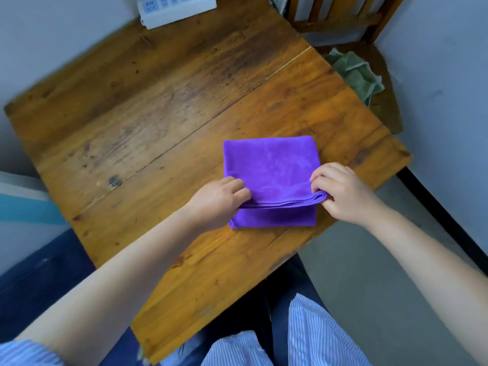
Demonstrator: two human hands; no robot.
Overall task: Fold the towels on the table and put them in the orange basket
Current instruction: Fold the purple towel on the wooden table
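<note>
Item under work: one purple towel (269, 167), folded to a rough square, lying flat on the wooden table (132, 114) toward its near right edge. A hemmed flap of the towel lies doubled across the lower part, its stitched edge running left to right between your hands.

Your left hand (217, 200) sits at the left end of that flap with the fingers curled onto the cloth; the thumb is hidden, so whether it pinches or only presses cannot be confirmed. Your right hand (340, 192) pinches the rolled right end of the flap between thumb and curled fingers, the layers bunched at the fingertips.

Surroundings: a white power strip (175, 9) rests at the far edge of the table. Beyond the table's right side stands a wooden chair (343, 19), and a green cloth (353, 72) lies crumpled on its seat. No orange basket is in view.
</note>
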